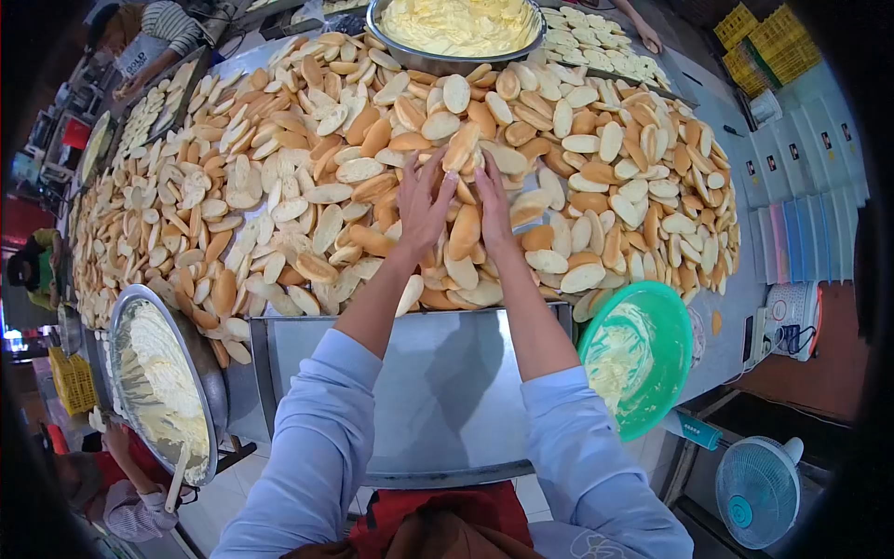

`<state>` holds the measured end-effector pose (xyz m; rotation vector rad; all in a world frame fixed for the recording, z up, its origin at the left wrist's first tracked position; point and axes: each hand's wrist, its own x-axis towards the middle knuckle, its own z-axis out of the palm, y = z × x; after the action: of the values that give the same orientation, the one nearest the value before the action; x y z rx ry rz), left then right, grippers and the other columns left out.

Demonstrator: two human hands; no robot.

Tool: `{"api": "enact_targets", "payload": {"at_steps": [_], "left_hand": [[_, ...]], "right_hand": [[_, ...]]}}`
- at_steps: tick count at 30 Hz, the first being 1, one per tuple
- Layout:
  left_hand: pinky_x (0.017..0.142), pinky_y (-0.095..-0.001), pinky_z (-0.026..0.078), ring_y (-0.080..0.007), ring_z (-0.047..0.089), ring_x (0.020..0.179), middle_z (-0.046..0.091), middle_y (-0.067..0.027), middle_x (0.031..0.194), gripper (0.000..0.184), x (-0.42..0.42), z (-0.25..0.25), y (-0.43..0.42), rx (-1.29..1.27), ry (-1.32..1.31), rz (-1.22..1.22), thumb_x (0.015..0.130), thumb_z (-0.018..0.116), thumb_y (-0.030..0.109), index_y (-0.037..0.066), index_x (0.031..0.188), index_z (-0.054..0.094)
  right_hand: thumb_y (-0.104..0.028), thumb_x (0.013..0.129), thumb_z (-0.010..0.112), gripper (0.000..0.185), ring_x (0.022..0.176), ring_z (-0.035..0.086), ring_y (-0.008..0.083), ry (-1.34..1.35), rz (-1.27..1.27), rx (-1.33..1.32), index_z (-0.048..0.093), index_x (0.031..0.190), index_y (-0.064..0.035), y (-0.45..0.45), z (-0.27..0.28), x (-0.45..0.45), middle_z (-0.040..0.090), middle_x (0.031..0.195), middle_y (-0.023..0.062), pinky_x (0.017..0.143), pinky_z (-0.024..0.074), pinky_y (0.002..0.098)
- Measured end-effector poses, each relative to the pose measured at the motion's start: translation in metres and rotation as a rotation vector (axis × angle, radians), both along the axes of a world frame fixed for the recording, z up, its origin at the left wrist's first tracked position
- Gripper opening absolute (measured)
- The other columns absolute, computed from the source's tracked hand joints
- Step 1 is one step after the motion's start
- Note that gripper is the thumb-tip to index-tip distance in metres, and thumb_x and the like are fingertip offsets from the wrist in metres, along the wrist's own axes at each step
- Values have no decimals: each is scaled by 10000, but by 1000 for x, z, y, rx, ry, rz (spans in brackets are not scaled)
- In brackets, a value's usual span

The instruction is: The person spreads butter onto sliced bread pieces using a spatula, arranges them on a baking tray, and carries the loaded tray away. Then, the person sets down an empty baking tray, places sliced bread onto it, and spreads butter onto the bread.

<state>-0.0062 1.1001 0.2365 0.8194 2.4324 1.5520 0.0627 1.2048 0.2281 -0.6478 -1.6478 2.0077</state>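
A wide heap of split bread rolls covers the work table, some with the brown crust up and others with the pale cut face up. Over the middle of the heap, my left hand and my right hand come together around a bread roll. Each thumb lies near its lower end, with the fingers curved along its sides. Part of the grip is hidden by the bread and the backs of my hands. Another bread roll lies between my wrists.
Before me is a metal tray. A steel bowl of cream with a spatula stands left, a green basin right. Another cream bowl stands behind the heap. Other people work at left and at the far side; a fan stands lower right.
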Motion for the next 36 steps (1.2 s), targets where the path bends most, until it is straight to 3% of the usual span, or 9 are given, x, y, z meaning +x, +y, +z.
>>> {"api": "enact_targets", "payload": {"at_steps": [7,9,16,18,21,23,30,34,36], "left_hand": [[1026,-406,322,-319,334,1280,187,-199,1435,466,30,36,-40,253,194,87,896,491,204,48,1330,429],[1055,-410,285,-316,251,1331,160,-193,1456,474,45,48,-70,507,42,84,900,475,270,55,1321,438],[1078,-405,263,-287,291,1333,285,-145,1449,584,102,48,-229,246,45,372,960,268,517,62,1282,446],[1081,-411,233,-288,323,1311,371,-171,1393,651,107,43,-268,45,0,498,958,199,528,18,1260,467],[1078,-404,227,-279,350,1288,398,-161,1379,627,93,32,-291,151,-58,610,967,194,482,0,1203,518],[1080,-404,218,-286,355,1280,407,-162,1370,601,70,34,-281,120,-2,594,968,202,453,2,1205,520],[1104,-426,162,-317,277,1327,391,-199,1366,512,-72,-22,-225,-58,190,493,981,222,363,53,1328,436],[1048,-457,243,-356,364,1239,446,-213,1282,480,-120,-49,-188,-558,-33,283,986,252,361,78,1328,434],[1032,-458,259,-353,388,1206,464,-205,1252,469,-101,-43,-163,-373,56,186,984,263,358,78,1312,446]], "right_hand": [[-296,959,422,506,1286,316,238,271,-68,-44,291,1369,-32,-71,57,8,331,1380,128,1076,238,339],[-304,952,432,565,1347,241,228,320,22,-178,241,1411,-35,-105,65,19,269,1448,115,1106,195,342],[-256,962,429,543,1364,229,238,188,491,54,242,1418,-28,-229,49,54,254,1471,116,1107,177,341],[-225,962,430,429,1300,353,237,41,531,509,397,1338,-21,-220,57,61,392,1394,127,1059,269,330],[-166,884,532,267,1113,526,317,16,346,134,582,1100,-18,-178,44,51,586,1127,181,944,397,354],[-143,861,544,193,925,583,310,-32,60,327,614,974,-3,-121,33,20,641,940,138,826,442,384],[-395,866,579,513,1220,385,355,-218,-391,1174,495,1257,-75,81,11,-102,418,1332,192,1018,284,471],[-580,878,406,645,1357,203,378,-463,186,950,453,1325,-118,77,-17,-116,292,1442,190,1083,186,487],[-556,898,383,611,1357,224,360,-467,397,857,496,1282,-93,36,-17,-104,312,1441,175,1070,207,476]]}}
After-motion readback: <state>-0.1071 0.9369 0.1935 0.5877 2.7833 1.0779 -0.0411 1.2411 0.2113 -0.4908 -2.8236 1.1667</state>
